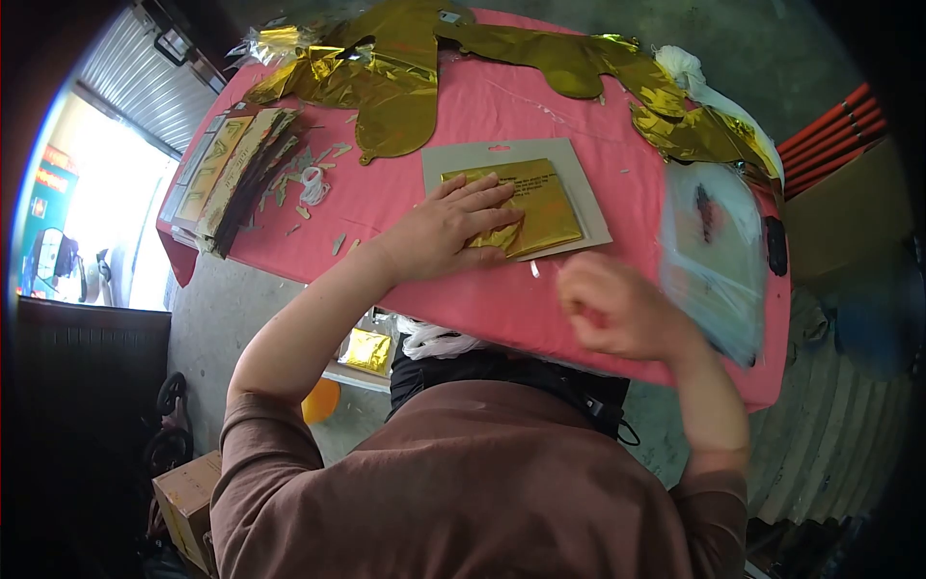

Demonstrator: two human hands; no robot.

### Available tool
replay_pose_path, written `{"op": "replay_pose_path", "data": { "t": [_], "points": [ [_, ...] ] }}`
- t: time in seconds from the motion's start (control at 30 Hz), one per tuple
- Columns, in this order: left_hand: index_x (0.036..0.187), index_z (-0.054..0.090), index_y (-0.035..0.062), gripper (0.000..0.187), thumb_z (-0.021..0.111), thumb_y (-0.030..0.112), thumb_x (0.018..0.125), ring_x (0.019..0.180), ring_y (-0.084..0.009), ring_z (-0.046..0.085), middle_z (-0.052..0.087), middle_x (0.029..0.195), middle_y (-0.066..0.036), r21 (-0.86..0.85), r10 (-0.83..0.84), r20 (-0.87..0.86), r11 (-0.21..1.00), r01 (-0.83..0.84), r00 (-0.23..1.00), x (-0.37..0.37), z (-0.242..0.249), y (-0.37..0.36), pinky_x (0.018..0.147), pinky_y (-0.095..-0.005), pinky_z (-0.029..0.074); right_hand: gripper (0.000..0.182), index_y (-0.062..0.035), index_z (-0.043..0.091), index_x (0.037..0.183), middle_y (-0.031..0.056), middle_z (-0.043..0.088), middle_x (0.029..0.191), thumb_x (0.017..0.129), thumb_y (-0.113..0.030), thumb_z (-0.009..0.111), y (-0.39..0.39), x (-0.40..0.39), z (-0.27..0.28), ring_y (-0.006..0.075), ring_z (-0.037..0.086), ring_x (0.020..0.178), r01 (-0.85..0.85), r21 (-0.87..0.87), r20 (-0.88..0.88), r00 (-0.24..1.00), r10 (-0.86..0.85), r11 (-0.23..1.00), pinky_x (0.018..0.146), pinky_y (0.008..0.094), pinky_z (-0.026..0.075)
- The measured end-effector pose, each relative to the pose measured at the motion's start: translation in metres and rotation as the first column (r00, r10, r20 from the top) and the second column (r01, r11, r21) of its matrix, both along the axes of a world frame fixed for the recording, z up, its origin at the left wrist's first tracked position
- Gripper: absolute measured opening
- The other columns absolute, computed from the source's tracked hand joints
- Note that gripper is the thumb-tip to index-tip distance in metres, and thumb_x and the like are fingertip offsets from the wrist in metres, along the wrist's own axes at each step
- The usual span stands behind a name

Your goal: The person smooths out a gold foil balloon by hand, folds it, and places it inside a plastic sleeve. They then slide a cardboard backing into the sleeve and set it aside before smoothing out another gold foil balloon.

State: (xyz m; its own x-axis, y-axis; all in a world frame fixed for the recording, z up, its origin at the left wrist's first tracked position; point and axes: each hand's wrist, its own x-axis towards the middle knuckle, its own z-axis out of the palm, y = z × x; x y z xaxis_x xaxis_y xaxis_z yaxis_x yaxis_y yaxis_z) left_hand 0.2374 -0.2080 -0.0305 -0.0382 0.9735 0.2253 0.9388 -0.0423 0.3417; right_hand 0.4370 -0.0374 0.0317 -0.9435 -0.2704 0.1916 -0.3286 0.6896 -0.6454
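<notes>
A folded gold foil balloon [545, 207] with small dark print lies on a grey backing card [588, 183] that has a hanging slot at its top edge. My left hand [453, 220] rests flat on the left part of the foil, fingers stretched out. To the right and nearer my body, my right hand [617, 304] is curled into a fist above the pink cloth, slightly blurred. Whether anything is inside its fingers is hidden. A small white scrap [535, 270] lies just below the card.
Large unfolded gold foil balloons [395, 96] cover the table's far side. At left are a stack of printed cards [236, 179], a white string coil [313, 185] and small scraps. Clear plastic bags [709, 261] lie at right on the pink tablecloth [376, 212].
</notes>
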Motion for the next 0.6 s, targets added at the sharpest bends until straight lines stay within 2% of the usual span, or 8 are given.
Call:
{"op": "replay_pose_path", "data": {
  "t": [0.07,0.13,0.23,0.27,0.33,0.37,0.47,0.6],
  "points": [
    [0.133,0.044,0.0115,0.054,0.056,0.036,0.087,0.135,-0.0313,0.027,0.035,0.142,-0.015,-0.037,0.004,0.023,0.999,-0.003,1.000,0.001,0.003,0.000,0.111,-0.0461,0.018,0.017,-0.0050,0.045,0.069,0.0088,0.057,0.090,0.068,-0.009,0.061,0.020,0.026,0.038,0.0222,0.057,0.090,0.158,-0.302,0.213,0.973,-0.095,0.940,0.077,0.0383,0.046],
    [0.132,0.046,0.0123,0.052,0.056,0.036,0.086,0.134,-0.0305,0.028,0.037,0.141,-0.014,-0.016,-0.002,0.018,1.000,0.002,1.000,0.000,0.001,0.000,0.110,-0.0465,0.019,0.012,-0.0064,0.047,0.067,0.0087,0.060,0.084,0.070,-0.009,0.059,0.043,0.046,0.044,0.0218,0.059,0.087,0.109,-0.592,0.016,0.992,-0.123,0.798,0.077,0.0404,0.046],
    [0.129,0.048,0.0129,0.050,0.057,0.035,0.085,0.134,-0.0302,0.030,0.039,0.140,-0.014,-0.006,-0.018,0.020,1.000,0.018,1.000,-0.001,0.004,0.001,0.109,-0.0470,0.020,0.010,-0.0073,0.050,0.068,0.0079,0.058,0.070,0.072,-0.009,0.058,0.072,0.079,0.061,0.0227,0.061,0.081,0.123,-0.733,0.131,0.991,-0.039,0.669,0.073,0.0354,0.047],
    [0.129,0.049,0.0128,0.050,0.058,0.034,0.085,0.134,-0.0307,0.030,0.039,0.139,-0.014,-0.016,-0.022,0.032,1.000,0.023,0.999,0.000,0.006,0.002,0.109,-0.0472,0.020,0.010,-0.0073,0.050,0.068,0.0079,0.058,0.070,0.072,-0.009,0.058,0.072,0.085,0.062,0.0227,0.061,0.081,0.129,-0.732,0.128,0.990,-0.051,0.669,0.073,0.0354,0.047],
    [0.127,0.051,0.0121,0.048,0.059,0.032,0.083,0.133,-0.0311,0.030,0.040,0.139,-0.015,-0.014,-0.042,0.046,0.999,0.043,0.998,0.000,0.010,0.005,0.109,-0.0475,0.021,0.009,-0.0045,0.053,0.069,0.0066,0.056,0.062,0.068,-0.006,0.061,0.072,0.093,0.065,0.0176,0.060,0.072,0.381,-0.646,0.565,0.821,0.079,0.662,0.066,0.0270,0.045],
    [0.125,0.053,0.0114,0.047,0.061,0.030,0.082,0.133,-0.0315,0.030,0.040,0.139,-0.015,-0.019,-0.051,0.063,0.998,0.053,0.997,0.000,0.012,0.006,0.109,-0.0478,0.022,0.010,-0.0020,0.053,0.066,0.0047,0.056,0.061,0.067,-0.002,0.063,0.068,0.081,0.068,0.0132,0.057,0.064,0.260,-0.429,0.564,0.825,0.032,0.865,0.056,0.0242,0.042],
    [0.121,0.055,0.0109,0.046,0.063,0.030,0.080,0.130,-0.0313,0.035,0.043,0.137,-0.014,0.061,-0.066,0.046,0.996,0.063,0.997,0.006,0.020,0.003,0.108,-0.0488,0.024,0.012,-0.0013,0.053,0.062,0.0029,0.054,0.058,0.068,0.000,0.064,0.049,0.062,0.041,0.0125,0.053,0.055,0.137,-0.227,0.512,0.859,-0.002,0.964,0.051,0.0257,0.040],
    [0.117,0.057,0.0109,0.046,0.066,0.030,0.077,0.126,-0.0307,0.040,0.047,0.132,-0.014,-0.012,-0.134,0.022,0.991,0.135,0.991,0.028,0.029,-0.018,0.107,-0.0497,0.027,0.015,-0.0027,0.053,0.062,0.0029,0.049,0.055,0.071,-0.004,0.065,0.048,0.060,0.008,0.0145,0.049,0.052,0.137,-0.048,0.431,0.896,-0.104,0.989,0.049,0.0275,0.037]
  ]
}}
